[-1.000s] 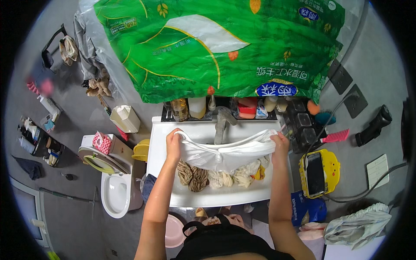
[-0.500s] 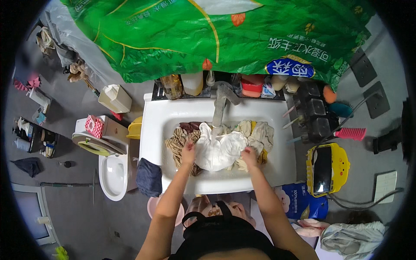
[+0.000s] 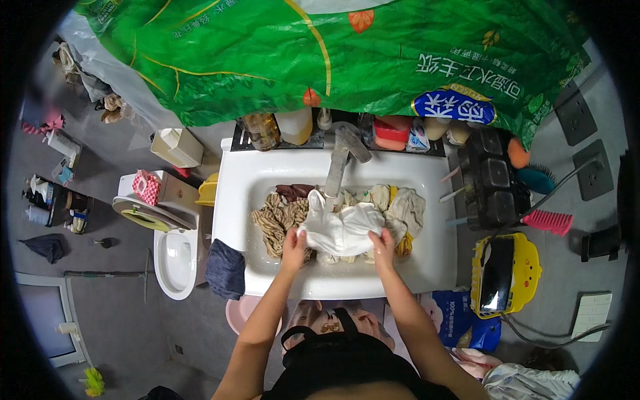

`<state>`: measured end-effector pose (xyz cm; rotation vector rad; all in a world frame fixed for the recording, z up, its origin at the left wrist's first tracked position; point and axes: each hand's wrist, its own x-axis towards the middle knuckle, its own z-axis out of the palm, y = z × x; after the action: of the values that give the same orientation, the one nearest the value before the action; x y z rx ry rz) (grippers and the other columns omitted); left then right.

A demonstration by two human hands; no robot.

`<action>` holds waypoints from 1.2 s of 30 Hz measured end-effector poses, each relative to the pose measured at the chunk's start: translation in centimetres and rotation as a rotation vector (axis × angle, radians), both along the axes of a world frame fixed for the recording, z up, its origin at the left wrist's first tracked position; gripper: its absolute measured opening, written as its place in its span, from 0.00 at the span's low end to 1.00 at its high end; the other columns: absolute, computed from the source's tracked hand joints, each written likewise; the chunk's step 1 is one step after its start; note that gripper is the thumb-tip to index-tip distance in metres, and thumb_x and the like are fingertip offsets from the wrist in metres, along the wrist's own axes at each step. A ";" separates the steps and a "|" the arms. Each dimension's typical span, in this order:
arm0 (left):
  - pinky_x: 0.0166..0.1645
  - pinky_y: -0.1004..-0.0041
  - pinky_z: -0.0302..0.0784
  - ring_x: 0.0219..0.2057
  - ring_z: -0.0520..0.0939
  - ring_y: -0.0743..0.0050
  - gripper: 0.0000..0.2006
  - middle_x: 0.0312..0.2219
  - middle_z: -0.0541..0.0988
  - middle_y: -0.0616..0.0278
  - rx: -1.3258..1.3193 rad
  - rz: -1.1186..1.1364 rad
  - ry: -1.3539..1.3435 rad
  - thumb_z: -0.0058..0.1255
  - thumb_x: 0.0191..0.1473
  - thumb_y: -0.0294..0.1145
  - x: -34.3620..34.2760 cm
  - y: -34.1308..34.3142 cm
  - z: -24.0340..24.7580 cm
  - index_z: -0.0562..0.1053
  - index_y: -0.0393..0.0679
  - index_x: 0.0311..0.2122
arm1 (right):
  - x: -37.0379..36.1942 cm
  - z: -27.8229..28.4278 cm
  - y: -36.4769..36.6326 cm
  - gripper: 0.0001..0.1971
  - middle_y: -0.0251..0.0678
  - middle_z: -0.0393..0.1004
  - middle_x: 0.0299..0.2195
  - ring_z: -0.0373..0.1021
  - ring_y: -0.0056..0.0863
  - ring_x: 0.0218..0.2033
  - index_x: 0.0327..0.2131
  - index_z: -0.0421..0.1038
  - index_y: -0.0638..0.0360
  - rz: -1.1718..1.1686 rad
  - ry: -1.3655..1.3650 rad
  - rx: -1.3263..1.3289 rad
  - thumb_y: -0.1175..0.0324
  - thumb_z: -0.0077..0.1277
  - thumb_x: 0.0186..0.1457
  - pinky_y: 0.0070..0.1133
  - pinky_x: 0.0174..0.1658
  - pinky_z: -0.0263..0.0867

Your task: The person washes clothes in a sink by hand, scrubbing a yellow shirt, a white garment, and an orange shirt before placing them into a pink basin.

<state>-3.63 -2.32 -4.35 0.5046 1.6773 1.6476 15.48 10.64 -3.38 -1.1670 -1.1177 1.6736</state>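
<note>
A wet-looking white garment [image 3: 341,230] is stretched between my hands over the white sink [image 3: 233,190]. My left hand [image 3: 293,249] pinches its left edge, and my right hand [image 3: 383,249] grips the right edge. Directly above the garment's top is the mouth of the grey faucet [image 3: 339,160]. More laundry lies in the basin: a brown striped cloth [image 3: 272,223] beside my left hand, a dark maroon cloth [image 3: 293,192] behind it, and a pale beige cloth [image 3: 407,208] beyond my right hand. Some pieces underneath are partly hidden by the garment.
Bottles [image 3: 295,127] and a red box [image 3: 391,132] line the ledge behind the sink, under a big green plastic package [image 3: 227,67]. A dark blue cloth [image 3: 225,270] hangs over the left corner. At the right are a black organizer [image 3: 483,170] and a yellow-framed device [image 3: 525,267].
Both hands have drawn slightly toward me and inward. The white garment's lower edge is now lifted and held taut between them, where before it was spread flatter over the laundry.
</note>
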 end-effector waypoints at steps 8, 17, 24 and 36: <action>0.29 0.88 0.60 0.24 0.66 0.87 0.09 0.24 0.69 0.72 -0.024 -0.011 -0.155 0.38 0.54 0.35 -4.1 2.5 7.4 0.66 0.42 0.35 | -0.4 7.9 3.8 0.14 0.29 0.65 0.32 0.61 0.17 0.34 0.38 0.63 0.60 -0.078 0.072 -0.153 0.69 0.49 0.46 0.16 0.37 0.56; 0.37 0.70 0.68 0.36 0.73 0.61 0.18 0.35 0.71 0.50 -0.507 -0.121 0.434 0.50 0.43 0.31 -2.0 4.4 -6.3 0.63 0.34 0.39 | -2.5 -6.1 3.8 0.18 0.38 0.67 0.31 0.64 0.29 0.34 0.34 0.64 0.65 0.291 -0.702 0.011 0.63 0.52 0.40 0.22 0.36 0.60; 0.33 0.63 0.68 0.26 0.73 0.51 0.10 0.24 0.71 0.51 -0.673 -0.177 0.521 0.49 0.42 0.34 1.1 6.5 -4.5 0.69 0.38 0.28 | -4.6 -7.1 2.1 0.18 0.40 0.69 0.21 0.66 0.33 0.25 0.25 0.68 0.67 0.366 -0.916 0.151 0.59 0.53 0.37 0.23 0.30 0.61; 0.26 0.84 0.61 0.20 0.64 0.86 0.05 0.19 0.66 0.72 0.083 0.219 -0.028 0.40 0.53 0.31 -1.5 4.1 -1.9 0.63 0.42 0.29 | -4.3 -3.1 3.4 0.15 0.39 0.68 0.37 0.67 0.32 0.38 0.40 0.63 0.61 0.293 0.394 -0.938 0.69 0.45 0.45 0.27 0.41 0.63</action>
<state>-5.15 1.82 -6.27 0.3454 1.6981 1.8791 11.17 14.02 -6.46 -1.1328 -0.2179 2.6473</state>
